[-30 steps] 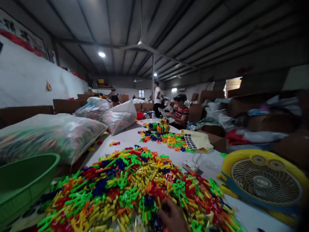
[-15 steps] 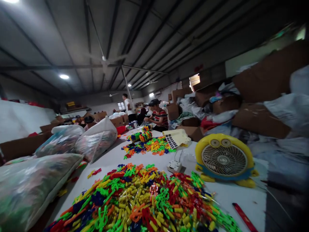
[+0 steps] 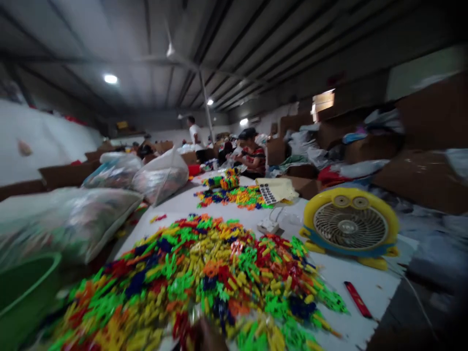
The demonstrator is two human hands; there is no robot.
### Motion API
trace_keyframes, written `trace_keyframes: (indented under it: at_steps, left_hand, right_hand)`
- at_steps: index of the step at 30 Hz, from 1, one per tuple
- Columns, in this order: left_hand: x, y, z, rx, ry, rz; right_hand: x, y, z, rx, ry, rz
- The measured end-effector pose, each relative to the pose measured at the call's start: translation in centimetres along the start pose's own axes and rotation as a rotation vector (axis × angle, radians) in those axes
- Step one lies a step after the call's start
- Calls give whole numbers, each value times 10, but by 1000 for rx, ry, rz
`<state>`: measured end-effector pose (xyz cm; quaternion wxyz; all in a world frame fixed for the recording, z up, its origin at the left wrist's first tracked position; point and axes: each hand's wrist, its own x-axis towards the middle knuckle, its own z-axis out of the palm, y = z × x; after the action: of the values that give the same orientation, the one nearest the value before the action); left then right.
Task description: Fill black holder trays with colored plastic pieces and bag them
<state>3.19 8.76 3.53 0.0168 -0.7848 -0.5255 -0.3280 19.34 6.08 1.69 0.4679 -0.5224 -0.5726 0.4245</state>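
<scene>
A wide heap of small plastic toy pieces [image 3: 215, 263] in red, green, yellow, orange and dark blue covers the near part of the white table [image 3: 382, 287]. Low in the middle, at the frame's bottom edge, part of my right hand [image 3: 211, 337] shows, dark and smeared by motion. It is at the near side of the heap, right beside some red pieces [image 3: 183, 327]. Whether its fingers grip any of them cannot be made out. My left hand is not visible.
A yellow and blue fan [image 3: 349, 226] stands on the right, with a red flat object [image 3: 357, 299] before it and a white power socket [image 3: 268, 226] to its left. Stuffed bags [image 3: 69, 219] and a green tub [image 3: 29, 287] line the left. Across the table a person [image 3: 252, 153] sits.
The view has tilted down and shifted left, bringing the heap's near side and the green tub into sight. My right hand has appeared at the bottom edge.
</scene>
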Motion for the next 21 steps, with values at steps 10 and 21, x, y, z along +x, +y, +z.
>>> trace_keyframes:
  at_steps: [10, 21]
  left_hand:
    - [-103, -8, -9, -161, -139, -413]
    - [-105, -2, -11, -168, -131, -392]
  right_hand:
    - [-3, 1, 21, 192, -128, 98]
    - [13, -13, 68, -230, -188, 3]
